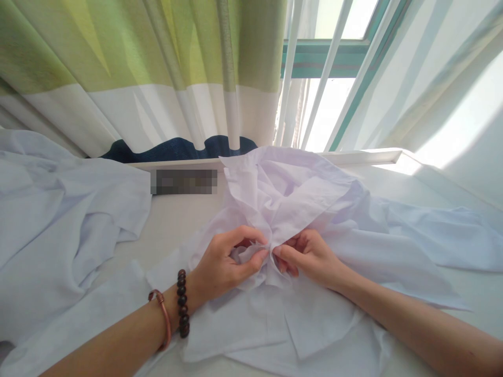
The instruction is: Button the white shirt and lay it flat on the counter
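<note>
Both hands (222, 264) (312, 256) pinch gathered white cloth (294, 201), their grips narrow and close together.

At upper left, a green-and-white curtain (157, 63) in folds, with dark blue fabric (157, 150) below its hem. To its right, white bars (326, 73) before a teal window frame (349, 58). Near the hem, a pixelated dark patch (184, 181) on a pale surface (168, 220).

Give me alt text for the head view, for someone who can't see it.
The left hand and right hand pinch bunched white cloth with their fingertips, over a pale surface. More white fabric lies at the picture's left; behind are a green-and-white curtain and a window with white bars.
</note>
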`<state>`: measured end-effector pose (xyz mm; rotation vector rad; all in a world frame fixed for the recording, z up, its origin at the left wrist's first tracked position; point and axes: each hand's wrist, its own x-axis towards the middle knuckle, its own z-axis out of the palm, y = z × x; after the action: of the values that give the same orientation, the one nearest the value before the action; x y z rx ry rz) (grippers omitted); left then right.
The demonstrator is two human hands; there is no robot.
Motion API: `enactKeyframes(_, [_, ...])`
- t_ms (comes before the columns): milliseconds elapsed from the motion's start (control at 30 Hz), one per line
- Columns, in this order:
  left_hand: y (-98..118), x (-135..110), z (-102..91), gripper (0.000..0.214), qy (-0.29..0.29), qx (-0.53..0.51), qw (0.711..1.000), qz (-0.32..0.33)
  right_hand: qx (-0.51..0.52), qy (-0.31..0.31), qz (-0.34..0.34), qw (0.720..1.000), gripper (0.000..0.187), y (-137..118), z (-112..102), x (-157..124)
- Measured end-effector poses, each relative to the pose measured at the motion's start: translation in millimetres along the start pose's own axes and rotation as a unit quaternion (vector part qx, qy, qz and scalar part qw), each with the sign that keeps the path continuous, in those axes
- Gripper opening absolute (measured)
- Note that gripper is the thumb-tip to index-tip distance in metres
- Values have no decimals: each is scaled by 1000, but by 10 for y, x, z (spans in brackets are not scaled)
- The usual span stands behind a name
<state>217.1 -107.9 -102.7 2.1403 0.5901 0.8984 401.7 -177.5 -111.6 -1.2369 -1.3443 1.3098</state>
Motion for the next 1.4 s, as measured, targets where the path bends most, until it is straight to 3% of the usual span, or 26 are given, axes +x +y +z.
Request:
enactKeyframes(300, [-39,2,-10,6,-8,-57,998,-12,-7,-17,17,1000,34,-22,-23,0])
enactKeyframes(467, [-60,0,-14,5,-5,-93,996,19,-28,-34,11,999,34,-7,-44,-8])
enactKeyframes(633, [-52,-16,-22,7,-17,-41,998,55,-33,-51,15,998,36,22,-58,-11])
enactKeyframes(833, [-14,-18,-5,7,102,110,976,161,-18,-14,24,999,39,23,-26,-3])
enactKeyframes(1133, [-6,-29,14,10,47,164,976,138,-36,61,5,997,35,25,69,-11])
enactKeyframes(1400, [6,-6,14,7,40,172,972,154,-177,116,-72,975,33,78,97,-27])
